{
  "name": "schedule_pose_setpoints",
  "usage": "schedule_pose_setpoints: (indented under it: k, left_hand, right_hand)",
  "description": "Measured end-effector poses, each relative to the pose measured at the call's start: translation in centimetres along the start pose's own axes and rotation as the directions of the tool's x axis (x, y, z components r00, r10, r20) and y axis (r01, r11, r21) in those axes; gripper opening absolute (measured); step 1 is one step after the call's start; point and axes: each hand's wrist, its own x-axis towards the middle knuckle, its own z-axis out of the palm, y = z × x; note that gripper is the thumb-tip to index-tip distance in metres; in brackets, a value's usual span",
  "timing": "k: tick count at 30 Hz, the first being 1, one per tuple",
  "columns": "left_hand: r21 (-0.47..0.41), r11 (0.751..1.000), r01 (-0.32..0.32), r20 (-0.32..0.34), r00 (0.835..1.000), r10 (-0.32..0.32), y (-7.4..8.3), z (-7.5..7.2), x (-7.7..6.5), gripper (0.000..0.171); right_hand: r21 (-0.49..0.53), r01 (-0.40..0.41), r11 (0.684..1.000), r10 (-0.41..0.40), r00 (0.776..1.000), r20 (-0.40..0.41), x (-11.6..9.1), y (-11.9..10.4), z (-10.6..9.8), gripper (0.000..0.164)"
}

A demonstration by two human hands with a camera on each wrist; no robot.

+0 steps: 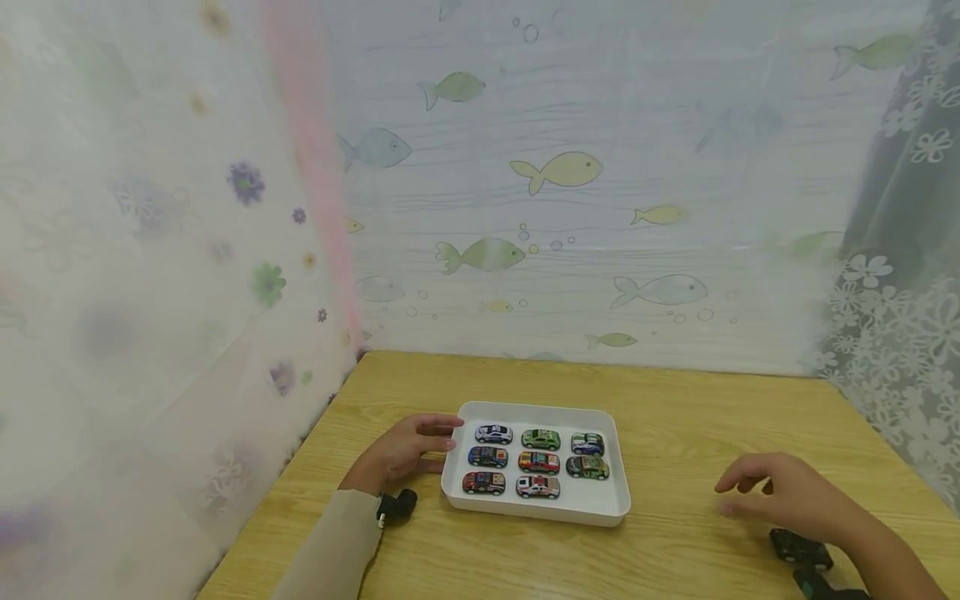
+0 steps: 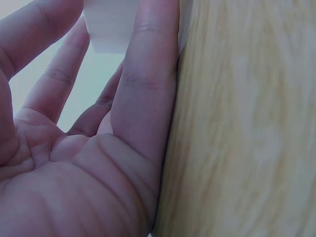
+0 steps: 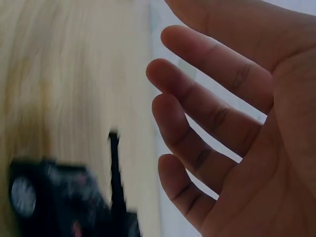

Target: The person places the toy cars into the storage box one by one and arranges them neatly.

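Note:
A white rectangular tray [image 1: 570,510] sits on the table with several small toy cars in it, arranged in columns. At its left side is my left hand [image 1: 408,446], its extended fingers reaching the tray's rim. The left wrist view shows those fingers [image 2: 148,54] lying along the tabletop, with the white tray wall [image 2: 111,29] beyond. To the right of the tray, my right hand [image 1: 787,492] hovers with loosely bent fingers and nothing in them. Under its wrist lies a black toy car [image 1: 801,548], its wheel and dark body blurred in the right wrist view.
In the tray, a green camouflage car [image 1: 588,467] and a white-red car [image 1: 537,487] are nearest its bare front-right corner. The wooden table [image 1: 675,417] meets fish-patterned curtains [image 1: 570,250] behind and a flowered sheet [image 1: 150,333] at left. Black wrist devices [image 1: 397,505] sit by both wrists.

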Motion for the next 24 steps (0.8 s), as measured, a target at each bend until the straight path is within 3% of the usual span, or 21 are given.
schedule_pose_setpoints:
  k: [6, 11, 19, 24]
  left_hand:
    - [0.001, 1.0, 0.001, -0.007, 1.0, -0.001, 0.1, 0.1, -0.1, 0.053]
    - [-0.008, 1.0, 0.009, -0.008, 1.0, -0.009, 0.0, 0.2, 0.0, 0.053]
    - [-0.021, 1.0, 0.012, -0.007, 1.0, -0.013, 0.1, 0.2, -0.1, 0.054]
    - [-0.02, 1.0, -0.003, -0.003, 1.0, 0.003, -0.2, 0.1, 0.1, 0.054]
  right_hand:
    - [0.121, -0.037, 0.992, 0.029, 0.997, 0.074, -2.0, 2.2, -0.7, 0.037]
    - [0.11, -0.094, 0.989, 0.083, 0.991, 0.105, -3.2, 3.6, -0.8, 0.047]
    - [0.127, -0.097, 0.987, 0.079, 0.987, 0.142, -4.2, 4.6, -1.0, 0.048]
    - [0.116, -0.109, 0.987, 0.09, 0.984, 0.154, -4.3, 4.5, -1.1, 0.04]
